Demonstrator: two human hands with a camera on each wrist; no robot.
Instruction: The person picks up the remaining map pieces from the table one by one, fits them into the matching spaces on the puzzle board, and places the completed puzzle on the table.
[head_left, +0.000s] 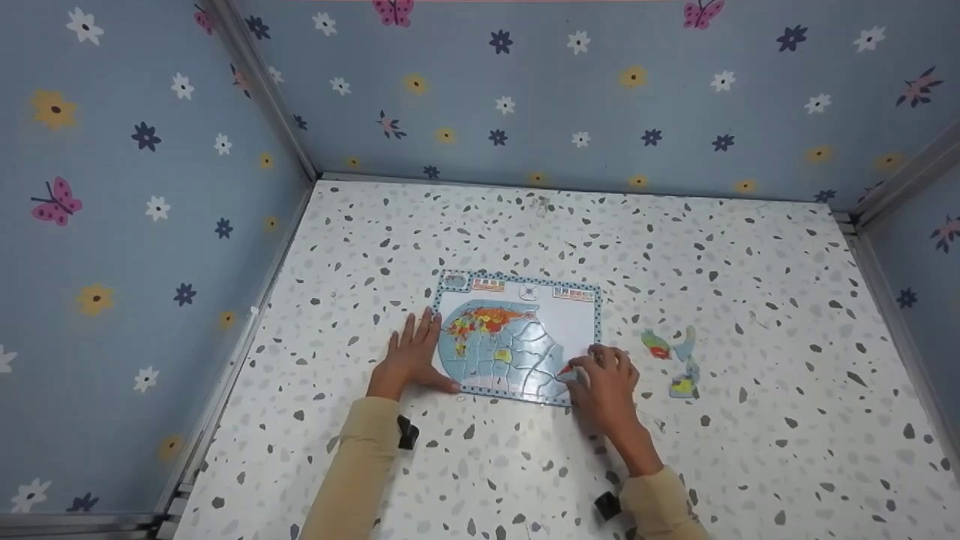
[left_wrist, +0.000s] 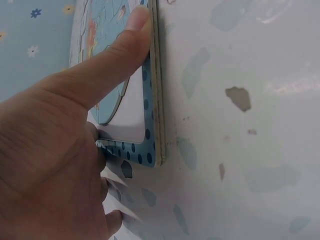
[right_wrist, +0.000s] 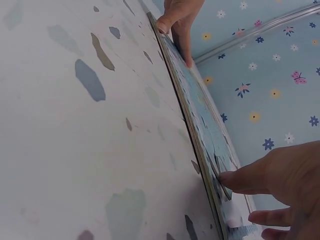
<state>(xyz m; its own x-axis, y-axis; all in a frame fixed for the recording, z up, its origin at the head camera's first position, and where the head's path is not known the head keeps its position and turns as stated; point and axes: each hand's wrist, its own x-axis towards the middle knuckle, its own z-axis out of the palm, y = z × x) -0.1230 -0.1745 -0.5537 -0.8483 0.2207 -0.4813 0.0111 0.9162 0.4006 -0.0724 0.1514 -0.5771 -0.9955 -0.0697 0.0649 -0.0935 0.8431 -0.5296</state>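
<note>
A world map jigsaw puzzle board (head_left: 577,315) with a blue dotted border lies on the speckled table, many pieces fitted in its oval. My left hand (head_left: 411,358) rests at the board's left front corner, fingers spread along the left side. Its thumb (left_wrist: 112,62) lies straight over the front border. At the lower right of the oval, my right hand (head_left: 609,386) pinches a puzzle piece (head_left: 565,369) with a red patch between thumb and forefinger. In the right wrist view the thumb (right_wrist: 245,180) touches down at the board; the fingers hide much of the piece.
Several loose puzzle pieces lie right of the board: a green and red one (head_left: 657,346), a pale blue one (head_left: 685,345) and a yellow and blue one (head_left: 684,385). Flowered blue panels (head_left: 465,105) stand along the table's back and sides.
</note>
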